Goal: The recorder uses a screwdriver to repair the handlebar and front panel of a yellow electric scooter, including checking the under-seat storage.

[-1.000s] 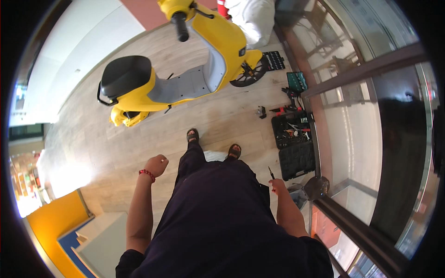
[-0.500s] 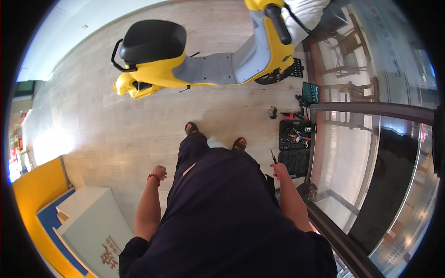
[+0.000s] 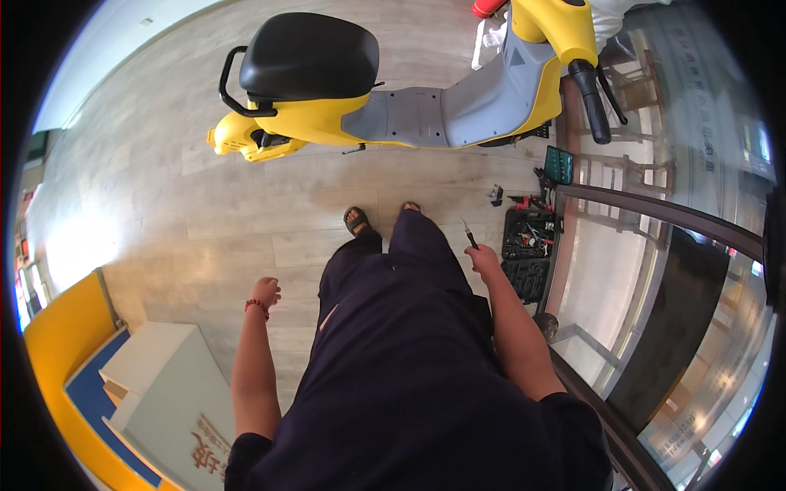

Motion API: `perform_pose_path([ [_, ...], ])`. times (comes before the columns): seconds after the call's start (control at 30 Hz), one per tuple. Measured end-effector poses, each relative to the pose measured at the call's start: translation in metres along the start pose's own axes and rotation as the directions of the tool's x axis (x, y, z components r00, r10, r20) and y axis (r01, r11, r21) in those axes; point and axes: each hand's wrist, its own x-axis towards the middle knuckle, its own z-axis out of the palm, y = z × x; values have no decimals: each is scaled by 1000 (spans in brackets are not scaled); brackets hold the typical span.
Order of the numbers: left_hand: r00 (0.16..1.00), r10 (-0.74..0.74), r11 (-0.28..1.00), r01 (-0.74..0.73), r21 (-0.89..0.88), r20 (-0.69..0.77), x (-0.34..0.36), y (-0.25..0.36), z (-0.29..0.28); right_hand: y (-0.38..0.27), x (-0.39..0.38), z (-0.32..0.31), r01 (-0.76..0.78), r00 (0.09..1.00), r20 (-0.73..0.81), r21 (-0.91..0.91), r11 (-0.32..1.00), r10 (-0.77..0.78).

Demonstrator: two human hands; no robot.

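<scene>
The right hand grips a slim dark-handled tool, its point ahead of the fingers, probably to keep it clear of the leg. The left hand's fingers hang loosely curled, seemingly empty. Beyond both hands' fingers stands the yellow scooter.

The plank floor bears a yellow scooter and black toolbox

Scooter: the upper edge cut off part of its front.
Pointed tool: the right hand partly hid its handle.
Case contents: were too small to tell.
Red object: ran out of view.
</scene>
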Motion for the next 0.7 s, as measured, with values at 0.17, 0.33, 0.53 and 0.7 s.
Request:
perform_pose_path([
  [0.17, 996, -66, 991, 72, -109, 56, 9, -13, -8, -27, 24, 12, 49, 999, -2, -47, 998, -49],
  [0.33, 989, -132, 976, 141, -163, 60, 38, -76, 6, -43, 59, 24, -82, 995, 32, -225, 971, 91],
  [0.53, 867, 471, 707, -480, 519, 160, 95, -131, -12, -121, 106, 52, 13, 988, 151, -281, 960, 31],
  [0.7, 996, 87, 974, -78, 214, -30, 44, -26, -65, -204, 129, 90, 196, 973, 148, -119, 973, -177],
])
